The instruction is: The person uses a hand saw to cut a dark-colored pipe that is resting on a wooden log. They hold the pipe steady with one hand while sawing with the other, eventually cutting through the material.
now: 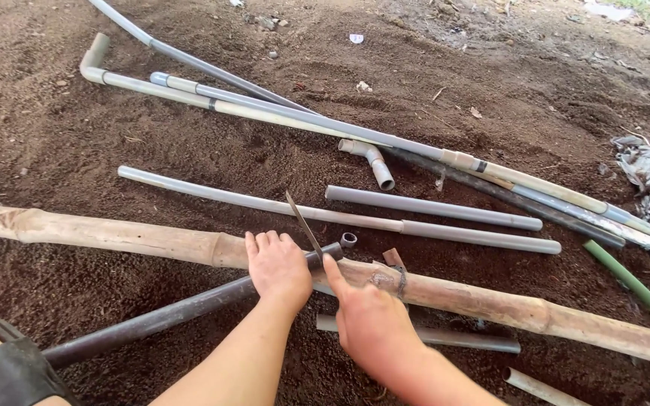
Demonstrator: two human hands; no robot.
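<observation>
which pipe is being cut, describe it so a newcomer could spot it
Find the long pale bamboo pole lying across the brown soil. One dark grey plastic pipe rests over it, pinned by the left hand, with a thin saw blade on its end. The neighbouring pipes are lighter grey.

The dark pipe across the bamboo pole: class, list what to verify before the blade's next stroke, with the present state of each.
1. Dark pipe rests on the bamboo pole: ok.
2. Left hand presses the pipe down near its end: ok.
3. Saw blade sits on the pipe beside the left hand's fingers: not ok, very close.
4. Right hand grips the blade: ok, though the handle is hidden.
5. Pipe's near end pinned by the sandalled foot: cannot tell.
6. Cut already started: cannot tell.
</observation>
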